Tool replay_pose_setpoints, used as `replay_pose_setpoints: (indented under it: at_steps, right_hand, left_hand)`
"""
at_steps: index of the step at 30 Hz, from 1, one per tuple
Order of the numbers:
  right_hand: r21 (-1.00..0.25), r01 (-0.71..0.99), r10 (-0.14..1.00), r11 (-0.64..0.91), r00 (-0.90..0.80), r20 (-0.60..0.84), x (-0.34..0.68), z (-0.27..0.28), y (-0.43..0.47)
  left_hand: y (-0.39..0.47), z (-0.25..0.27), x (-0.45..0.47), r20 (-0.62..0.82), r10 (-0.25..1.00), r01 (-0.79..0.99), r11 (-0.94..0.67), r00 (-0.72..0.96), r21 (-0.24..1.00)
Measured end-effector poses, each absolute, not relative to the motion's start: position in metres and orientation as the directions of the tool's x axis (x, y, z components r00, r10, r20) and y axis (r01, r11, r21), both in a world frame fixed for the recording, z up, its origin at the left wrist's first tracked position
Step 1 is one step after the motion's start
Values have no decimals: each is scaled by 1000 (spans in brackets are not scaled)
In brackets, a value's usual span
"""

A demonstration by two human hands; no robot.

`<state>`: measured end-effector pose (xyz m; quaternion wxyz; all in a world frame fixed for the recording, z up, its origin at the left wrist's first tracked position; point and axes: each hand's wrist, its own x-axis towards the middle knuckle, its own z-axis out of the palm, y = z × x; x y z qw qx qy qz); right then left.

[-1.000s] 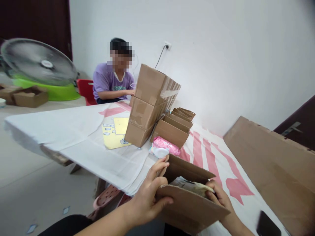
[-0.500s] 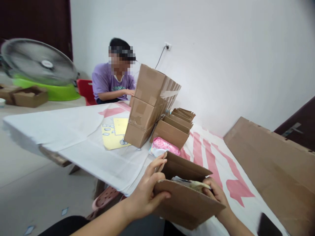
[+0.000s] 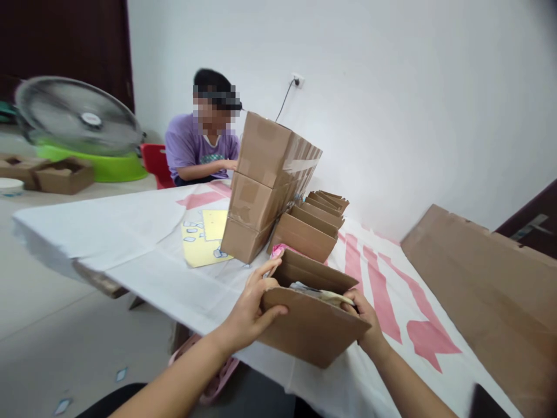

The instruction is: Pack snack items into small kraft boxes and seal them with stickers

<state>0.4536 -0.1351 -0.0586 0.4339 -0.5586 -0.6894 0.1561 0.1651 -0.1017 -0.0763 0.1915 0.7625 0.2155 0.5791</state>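
Note:
A small open-topped cardboard box (image 3: 313, 331) is held between my two hands above the near edge of the table. My left hand (image 3: 255, 305) grips its left end, thumb on the near panel and fingers over the far side. At the right end, my right hand (image 3: 363, 322) is closed on the box, its fingers curled at the opening. Some pale, flat pieces (image 3: 322, 293) show inside; I cannot make out what they are. Behind the box, a pink packet (image 3: 282, 249) is mostly hidden.
Stacked cardboard boxes (image 3: 256, 197) stand mid-table beside a row of open boxes (image 3: 308, 232). Yellow paper (image 3: 202, 247) lies left of the stack. Across the white-covered table (image 3: 143, 232) sits a person in purple (image 3: 185, 142). A large cardboard sheet (image 3: 474, 290) stands at right; a fan (image 3: 82, 116) is at left.
Both hands have carried the box a little away from me and to the left. It now covers most of the pink packet. My grip looks the same.

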Motion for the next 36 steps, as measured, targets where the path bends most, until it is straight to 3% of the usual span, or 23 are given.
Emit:
replay_pose_setpoints:
  at_steps: [8, 14, 19, 22, 24, 27, 31, 36]
  right_hand:
    - [-762, 566, 906, 314, 59, 418, 447, -63, -105]
    - [-942, 309, 982, 130, 94, 166, 439, -29, -129]
    - [-898, 353, 926, 263, 168, 337, 452, 30, -129]
    - [-844, 411, 885, 344, 160, 438, 462, 66, -109]
    - [-810, 428, 855, 400, 143, 498, 464, 85, -90]
    - [-785, 428, 839, 448, 103, 535, 460, 103, -61]
    - [-768, 450, 840, 456, 66, 538, 453, 105, -25]
    - [-747, 486, 835, 454, 61, 547, 455, 87, 9]
  left_hand:
    - [-82, -74, 165, 819, 544, 117, -839, 182, 532]
    - [-85, -69, 166, 807, 564, 147, -825, 172, 545]
    - [-86, -54, 151, 744, 567, 242, -824, 354, 513]
    - [-80, -18, 139, 685, 526, 270, -849, 503, 454]
    - [-68, 13, 138, 682, 535, 289, -844, 499, 452]
    - [-39, 52, 152, 674, 614, 268, -788, 412, 554]
    - [6, 72, 178, 489, 792, 237, -588, 365, 774]
    - [42, 63, 199, 382, 821, 134, -474, 424, 870]
